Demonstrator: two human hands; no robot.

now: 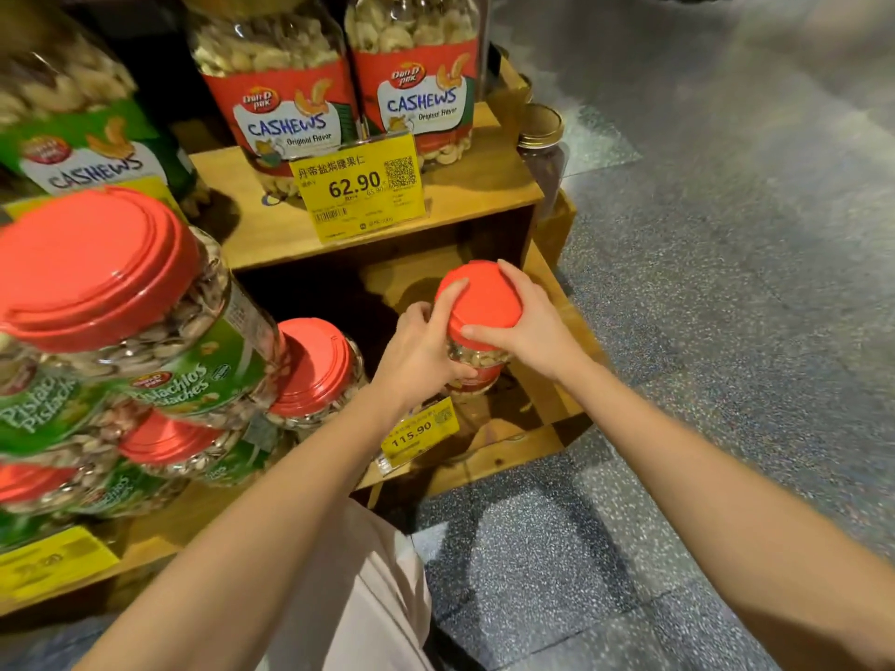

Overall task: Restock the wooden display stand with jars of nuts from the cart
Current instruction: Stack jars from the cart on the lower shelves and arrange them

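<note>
Left hand (416, 348) and right hand (525, 326) both clasp the red-lidded jar (484, 302) at the wooden stand's (489, 196) bottom shelf; full, stiff and smooth, it is probably heavy and slippery, best held by the body.

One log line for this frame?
phase: placing | left hand: holds cashew jar side | right hand: grips red lid | site: lower shelf
</note>
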